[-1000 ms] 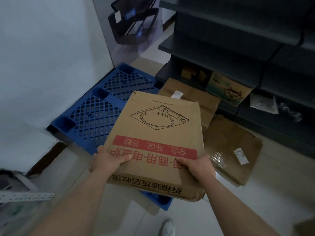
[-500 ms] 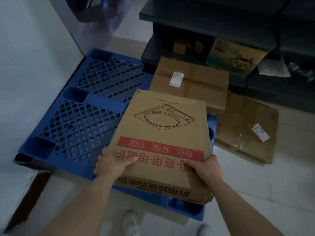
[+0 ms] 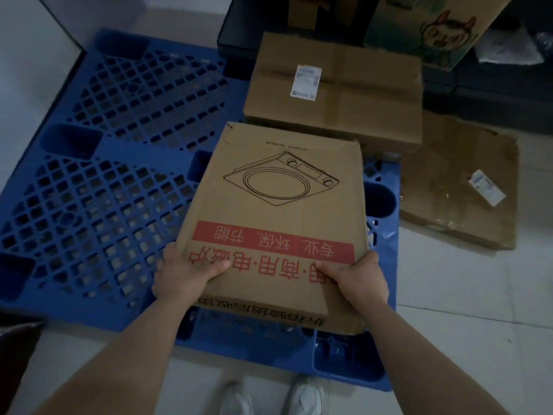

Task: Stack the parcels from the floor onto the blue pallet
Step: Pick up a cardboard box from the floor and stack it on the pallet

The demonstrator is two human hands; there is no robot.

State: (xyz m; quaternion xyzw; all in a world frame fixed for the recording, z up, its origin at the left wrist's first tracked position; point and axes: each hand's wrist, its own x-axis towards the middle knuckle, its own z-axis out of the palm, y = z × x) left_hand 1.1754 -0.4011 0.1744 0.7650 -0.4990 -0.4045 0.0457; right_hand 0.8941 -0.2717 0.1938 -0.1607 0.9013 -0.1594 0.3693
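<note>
— Over the near right part of the blue pallet (image 3: 98, 181), what are you carrying?

— I am holding the printed parcel (image 3: 278, 205), a flat carton bearing a cooker drawing and red lettering. My left hand (image 3: 185, 277) is gripping its near left corner and my right hand (image 3: 359, 283) its near right corner. Each thumb is lying on the printed face, and the fingers are wrapping underneath, out of sight.

— Is the carton touching the deck?

— I cannot tell, because its own far edge is hiding any contact. The near end appears to be riding higher than the far end.

— How are you judging the step should go?

— I am reading this as the set-down. I am planning to land the far edge first, then lower the near end while sliding my fingers out from under it, so nothing is getting pinched against the grid. The taped parcel (image 3: 335, 97) is sitting just beyond the far edge, so I am aiming to stop short of its front wall. I am also squaring the carton to the pallet's right rim to avoid overhang. That is leaving the open grid on the left free for the flat parcel (image 3: 457, 187), which is lying on the floor beside the pallet.
</note>
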